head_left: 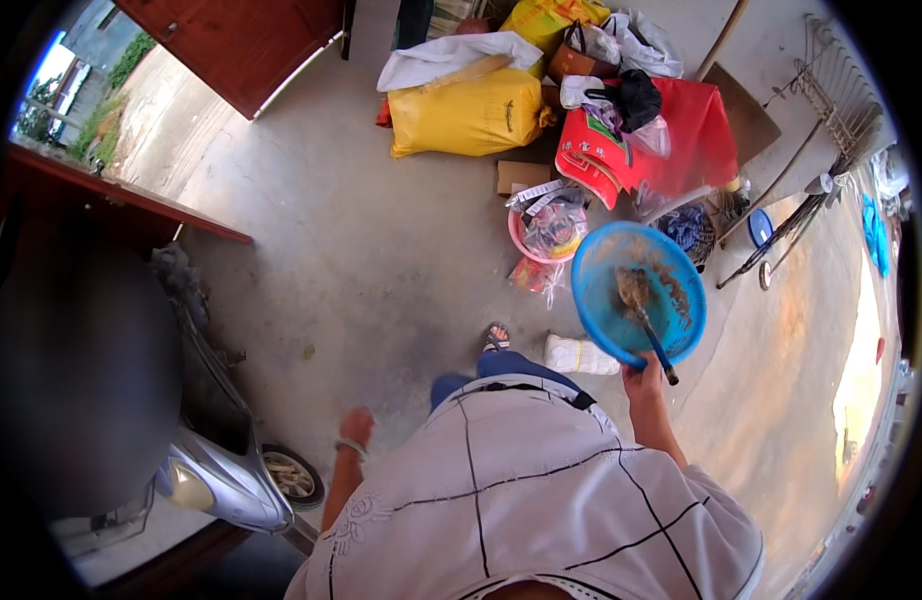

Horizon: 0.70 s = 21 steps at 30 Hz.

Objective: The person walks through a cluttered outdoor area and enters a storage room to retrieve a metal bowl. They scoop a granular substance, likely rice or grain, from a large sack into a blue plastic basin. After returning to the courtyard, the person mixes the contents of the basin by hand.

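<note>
— Where's the blue basin (681,262)?
— Out front, gripped at its near rim by the right hand (643,380), spoon (643,312) lying in brown mash; the left hand (357,427) hangs loosely curled, holding nothing.
— Advice?
— Keep it level — judging by that one-handed grip, tilting risks spilling.

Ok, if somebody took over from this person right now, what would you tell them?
Right hand: grips the rim of the blue plastic basin, held tilted above the concrete floor, and pins the spoon against that rim.
Left hand: empty, hanging at the side near the scooter's front wheel.
In the basin: brown mash smeared on its inside and heaped on the spoon's bowl.
Done: mash is already in the basin.
Left: the mash has not been tipped out; a pink basin and sacks lie ahead.
</note>
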Each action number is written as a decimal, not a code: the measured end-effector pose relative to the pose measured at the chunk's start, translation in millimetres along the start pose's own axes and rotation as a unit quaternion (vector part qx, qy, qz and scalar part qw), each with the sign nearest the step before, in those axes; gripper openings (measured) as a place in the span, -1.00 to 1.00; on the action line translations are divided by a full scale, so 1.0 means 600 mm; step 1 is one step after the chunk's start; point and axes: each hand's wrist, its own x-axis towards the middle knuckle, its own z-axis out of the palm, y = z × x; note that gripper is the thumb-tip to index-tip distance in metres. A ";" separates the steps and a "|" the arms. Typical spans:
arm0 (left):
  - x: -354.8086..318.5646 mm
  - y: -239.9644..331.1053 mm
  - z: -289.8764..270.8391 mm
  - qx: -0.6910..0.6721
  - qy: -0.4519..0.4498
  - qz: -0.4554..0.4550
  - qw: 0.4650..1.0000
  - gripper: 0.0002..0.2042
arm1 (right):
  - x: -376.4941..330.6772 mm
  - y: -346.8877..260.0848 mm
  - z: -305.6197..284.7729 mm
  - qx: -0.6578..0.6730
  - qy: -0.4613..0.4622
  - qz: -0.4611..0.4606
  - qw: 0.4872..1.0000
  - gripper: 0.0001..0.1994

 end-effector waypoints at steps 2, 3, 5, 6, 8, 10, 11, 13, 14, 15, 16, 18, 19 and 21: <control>0.011 0.073 0.000 -0.274 -0.141 -0.253 0.917 -0.90 | 0.023 -0.007 0.050 -0.021 -0.010 0.015 1.000 -0.85; 0.020 0.085 -0.009 -0.299 -0.165 -0.307 0.888 -0.90 | 0.034 -0.012 0.078 -0.003 0.003 -0.001 1.000 -0.82; 0.035 0.078 -0.023 -0.282 -0.194 -0.318 0.884 -0.90 | 0.069 -0.008 0.137 0.030 0.016 -0.020 0.999 -0.78; 0.052 0.062 -0.031 -0.269 -0.206 -0.314 0.887 -0.90 | 0.084 -0.009 0.161 0.048 0.023 -0.032 0.998 -0.78; 0.099 0.018 -0.056 -0.244 -0.220 -0.300 0.896 -0.90 | 0.091 -0.010 0.220 0.076 0.030 -0.048 0.995 -0.77; 0.159 -0.039 -0.082 -0.215 -0.225 -0.280 0.908 -0.90 | 0.083 -0.004 0.291 0.076 0.038 -0.079 0.993 -0.74; 0.195 -0.072 -0.095 -0.198 -0.225 -0.267 0.916 -0.89 | 0.093 0.003 0.312 0.082 0.024 -0.079 0.993 -0.73; 0.267 -0.148 -0.135 -0.135 -0.230 -0.217 0.939 -0.89 | 0.088 0.025 0.363 0.110 0.053 -0.097 0.988 -0.73; 0.315 -0.191 -0.162 -0.076 -0.236 -0.168 0.954 -0.89 | 0.083 0.031 0.385 0.122 0.070 -0.105 0.984 -0.73; 0.390 -0.235 -0.194 -0.007 -0.242 -0.107 0.964 -0.88 | 0.067 0.033 0.396 0.131 0.088 -0.110 0.981 -0.73; 0.442 -0.279 -0.228 0.081 -0.239 -0.045 0.967 -0.88 | 0.065 0.041 0.413 0.134 0.083 -0.102 0.982 -0.73; 0.560 -0.358 -0.298 0.082 -0.206 -0.069 0.973 -0.91 | 0.070 0.057 0.435 0.140 0.076 -0.086 0.983 -0.74; 0.627 -0.391 -0.330 -0.067 -0.166 -0.171 0.969 -0.93 | 0.071 0.070 0.440 0.142 0.092 -0.088 0.982 -0.75; 0.753 -0.428 -0.387 -0.475 -0.002 -0.331 0.815 -0.87 | 0.080 0.091 0.458 0.145 0.113 -0.099 0.978 -0.79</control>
